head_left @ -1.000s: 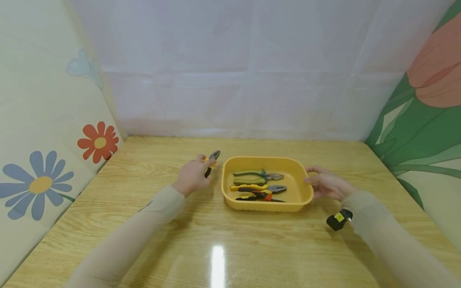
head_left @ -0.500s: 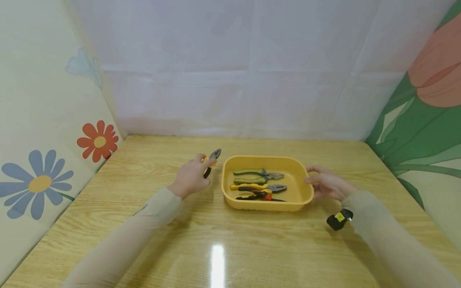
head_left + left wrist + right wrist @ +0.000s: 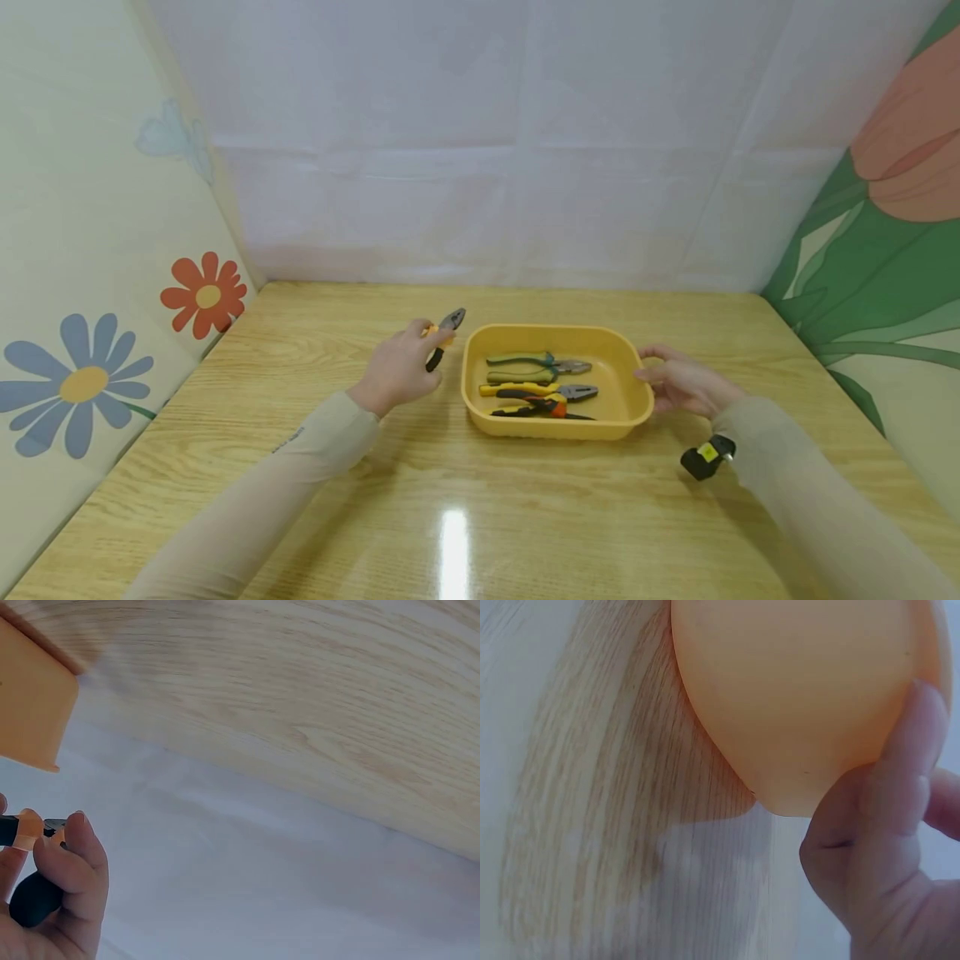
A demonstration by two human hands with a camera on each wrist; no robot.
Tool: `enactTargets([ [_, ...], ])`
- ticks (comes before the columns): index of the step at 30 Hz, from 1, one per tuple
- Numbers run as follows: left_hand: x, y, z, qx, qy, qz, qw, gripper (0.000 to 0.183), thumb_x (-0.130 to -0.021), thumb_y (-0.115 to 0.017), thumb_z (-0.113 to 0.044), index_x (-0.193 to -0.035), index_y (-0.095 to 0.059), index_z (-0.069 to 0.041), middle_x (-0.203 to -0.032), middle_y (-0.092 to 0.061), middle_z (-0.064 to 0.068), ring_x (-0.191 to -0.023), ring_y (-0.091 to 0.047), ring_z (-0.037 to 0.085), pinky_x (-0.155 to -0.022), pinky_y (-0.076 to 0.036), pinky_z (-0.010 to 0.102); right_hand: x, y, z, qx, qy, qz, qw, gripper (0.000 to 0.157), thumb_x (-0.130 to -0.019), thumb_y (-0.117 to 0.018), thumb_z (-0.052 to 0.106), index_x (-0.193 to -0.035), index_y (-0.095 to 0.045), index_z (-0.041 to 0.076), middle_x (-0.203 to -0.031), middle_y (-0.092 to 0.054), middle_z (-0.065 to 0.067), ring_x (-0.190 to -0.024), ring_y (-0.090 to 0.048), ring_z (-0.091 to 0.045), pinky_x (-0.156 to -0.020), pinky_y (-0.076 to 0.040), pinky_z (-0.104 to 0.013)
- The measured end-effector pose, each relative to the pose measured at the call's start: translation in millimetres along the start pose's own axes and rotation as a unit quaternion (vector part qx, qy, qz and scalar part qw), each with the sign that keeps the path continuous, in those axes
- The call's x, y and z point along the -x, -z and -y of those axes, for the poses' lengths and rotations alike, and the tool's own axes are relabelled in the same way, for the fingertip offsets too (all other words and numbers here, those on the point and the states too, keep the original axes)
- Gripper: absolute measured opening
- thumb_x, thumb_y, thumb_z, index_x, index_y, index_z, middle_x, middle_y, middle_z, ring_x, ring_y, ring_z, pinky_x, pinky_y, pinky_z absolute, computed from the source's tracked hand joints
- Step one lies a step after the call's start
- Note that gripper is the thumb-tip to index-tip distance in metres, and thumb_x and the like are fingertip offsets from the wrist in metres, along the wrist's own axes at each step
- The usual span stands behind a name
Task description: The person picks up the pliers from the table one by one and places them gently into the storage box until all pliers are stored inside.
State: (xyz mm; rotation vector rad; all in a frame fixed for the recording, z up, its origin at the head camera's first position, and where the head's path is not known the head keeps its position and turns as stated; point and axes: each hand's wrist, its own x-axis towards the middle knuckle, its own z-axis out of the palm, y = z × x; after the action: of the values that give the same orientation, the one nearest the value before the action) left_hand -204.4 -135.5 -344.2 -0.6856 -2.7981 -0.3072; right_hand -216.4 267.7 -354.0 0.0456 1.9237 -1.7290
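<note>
My left hand [image 3: 397, 367] grips a pair of pliers [image 3: 453, 319] with black and orange-yellow handles, just left of the bin. Their grey jaws point up and to the right, away from me. In the left wrist view, fingers curl round the dark handle [image 3: 36, 900]. A yellow plastic bin [image 3: 555, 429] stands on the table, and my right hand [image 3: 686, 385] holds its right end. The right wrist view has the thumb [image 3: 907, 757] lying along the bin's wall. Inside lie green-handled pliers [image 3: 521, 377], yellow-and-black pliers [image 3: 576, 392] and a black-and-orange tool [image 3: 555, 408], partly hidden by the front wall.
The wooden table [image 3: 360, 517] runs back to a white cloth [image 3: 480, 208]. Flower-printed panels [image 3: 82, 383] flank it on both sides. A black device with a yellow label [image 3: 703, 457] is strapped at the right wrist.
The pliers in my left hand have shifted slightly to the right and up, closer to the bin's rim. The bin, its tools and my right hand stay in place.
</note>
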Motion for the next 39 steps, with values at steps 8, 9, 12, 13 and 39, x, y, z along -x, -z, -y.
enactTargets([
  [8, -1.2, 3.0, -8.4, 0.004, -0.021, -0.003, 0.9998, 0.05, -0.082, -0.07, -0.01, -0.131, -0.06, -0.015, -0.125, -0.053, 0.023, -0.073, -0.058, 0.028, -0.05, -0.043, 0.034, 0, -0.8, 0, 0.004, -0.006, -0.004, 1.0, 0.041, -0.099, -0.048, 0.004, -0.134, -0.028, -0.001, -0.101, -0.054, -0.011, -0.084, -0.065, -0.019, -0.071, -0.057, -0.037],
  [9, -1.4, 2.7, -9.1, 0.005, -0.025, -0.004, 0.9997, 0.05, -0.082, -0.07, -0.01, -0.131, -0.06, -0.015, -0.125, -0.052, 0.023, -0.072, -0.058, 0.028, -0.05, -0.043, 0.034, 0, -1.0, 0, 0.005, -0.007, -0.005, 1.0, 0.041, -0.099, -0.049, 0.004, -0.134, -0.028, -0.001, -0.101, -0.054, -0.011, -0.084, -0.065, -0.019, -0.071, -0.057, -0.037],
  [12, -2.3, 1.7, -11.4, 0.009, -0.037, -0.007, 0.9993, 0.05, -0.083, -0.07, -0.01, -0.131, -0.059, -0.015, -0.126, -0.052, 0.023, -0.074, -0.058, 0.029, -0.051, -0.044, 0.035, 0, -1.7, 1, 0.006, -0.009, -0.006, 1.0, 0.041, -0.099, -0.049, 0.005, -0.134, -0.028, -0.001, -0.101, -0.054, -0.011, -0.083, -0.065, -0.018, -0.07, -0.057, -0.036],
  [13, -2.5, 1.6, -12.4, 0.01, -0.041, -0.007, 0.9991, 0.05, -0.083, -0.069, -0.01, -0.132, -0.059, -0.015, -0.126, -0.052, 0.023, -0.076, -0.059, 0.029, -0.052, -0.045, 0.036, 1, -1.8, 1, 0.006, -0.009, -0.006, 1.0, 0.04, -0.099, -0.049, 0.005, -0.134, -0.029, -0.001, -0.101, -0.054, -0.011, -0.083, -0.065, -0.018, -0.07, -0.057, -0.036],
  [39, -16.9, -2.1, -14.8, -0.031, -0.198, 0.011, 0.9796, 0.058, -0.079, -0.069, -0.011, -0.135, -0.058, -0.015, -0.131, -0.051, 0.021, -0.096, -0.062, 0.033, -0.065, -0.05, 0.04, 0, -2.2, 2, 0.009, -0.003, -0.005, 1.0, 0.039, -0.1, -0.048, 0.004, -0.133, -0.028, -0.002, -0.101, -0.052, -0.011, -0.083, -0.064, -0.017, -0.071, -0.057, -0.036],
])
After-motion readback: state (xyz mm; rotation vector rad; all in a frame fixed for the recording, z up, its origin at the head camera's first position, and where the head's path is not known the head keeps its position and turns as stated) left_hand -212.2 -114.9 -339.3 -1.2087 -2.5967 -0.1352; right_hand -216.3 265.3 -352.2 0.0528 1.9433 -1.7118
